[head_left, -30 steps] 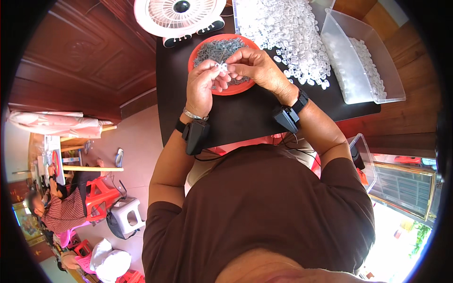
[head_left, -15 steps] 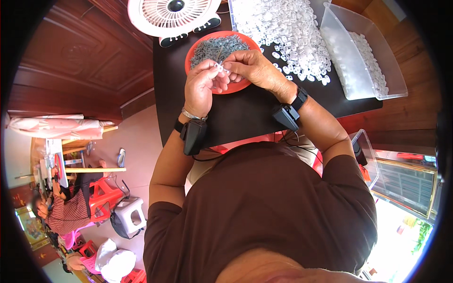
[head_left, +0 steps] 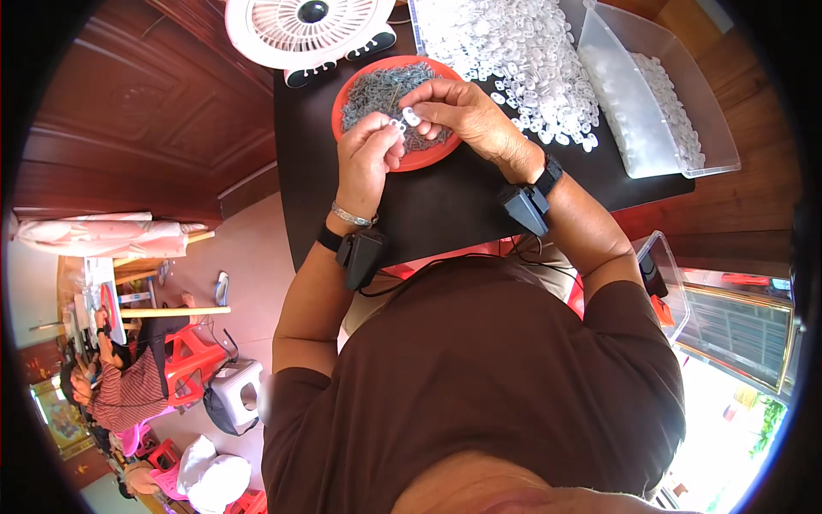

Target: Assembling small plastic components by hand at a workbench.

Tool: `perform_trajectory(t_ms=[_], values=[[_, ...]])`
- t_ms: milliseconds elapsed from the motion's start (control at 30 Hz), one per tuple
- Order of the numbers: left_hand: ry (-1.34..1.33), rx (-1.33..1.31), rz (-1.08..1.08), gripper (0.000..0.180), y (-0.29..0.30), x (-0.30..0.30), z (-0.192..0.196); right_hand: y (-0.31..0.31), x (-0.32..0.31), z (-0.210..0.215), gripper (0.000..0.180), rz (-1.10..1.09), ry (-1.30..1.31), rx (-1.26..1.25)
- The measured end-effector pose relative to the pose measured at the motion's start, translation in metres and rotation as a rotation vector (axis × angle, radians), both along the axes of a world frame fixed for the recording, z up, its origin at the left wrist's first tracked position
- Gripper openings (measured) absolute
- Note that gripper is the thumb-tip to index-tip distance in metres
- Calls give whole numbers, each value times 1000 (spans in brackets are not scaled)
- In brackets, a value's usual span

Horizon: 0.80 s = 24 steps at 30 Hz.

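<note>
Over a red basin [head_left: 426, 160], my two hands are close together. My left hand [head_left: 364, 163] pinches a small white plastic piece [head_left: 397, 126] between thumb and fingertips. In my right hand [head_left: 475, 122], thumb and forefinger grip a white oval plastic piece [head_left: 411, 116] with holes. A narrow gap seems to separate the two pieces; fine detail is too small to tell. Many small grey screw-like pieces [head_left: 372, 92] fill the basin beneath. Beyond my right hand lies a heap of similar white oval pieces [head_left: 535, 68], some scattered loose toward me.
A white fan [head_left: 312, 38] stands at the far left of the black table [head_left: 428, 210]. At the right, a clear plastic bin [head_left: 629, 141] holds more white pieces. Off to the left, another person [head_left: 128, 385] sits near red and white stools [head_left: 235, 392].
My hands have drawn slightly apart. The white oval piece in my right hand now shows clearly, turned flat and lifted off the piece in my left.
</note>
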<state>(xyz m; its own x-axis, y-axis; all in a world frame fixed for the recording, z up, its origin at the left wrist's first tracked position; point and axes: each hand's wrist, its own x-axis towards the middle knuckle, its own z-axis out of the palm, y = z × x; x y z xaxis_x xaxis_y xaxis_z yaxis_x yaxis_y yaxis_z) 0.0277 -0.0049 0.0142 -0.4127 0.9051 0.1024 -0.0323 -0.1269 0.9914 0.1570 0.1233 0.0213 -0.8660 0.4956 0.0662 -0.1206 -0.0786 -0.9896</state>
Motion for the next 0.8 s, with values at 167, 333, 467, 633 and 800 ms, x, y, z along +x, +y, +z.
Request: perform_trajectory(t_ms=[167,333,467,633,800], values=[[19,-26,19,19,-1,-1,-1,-1,2,3,17,-13,8,33],[29,-19,-11,19,-1,-2,0,-3,2,6,16,-43,-12,128],[-89,-15,-70,19,0,1,0,-11,-4,-3,16,-73,91,180],[-220,27,-112,19,0,-3,-1,-14,-1,-2,18,1,71,202],[-331,42,-245,20,3,-12,-5,-6,3,-3,20,133,94,219]])
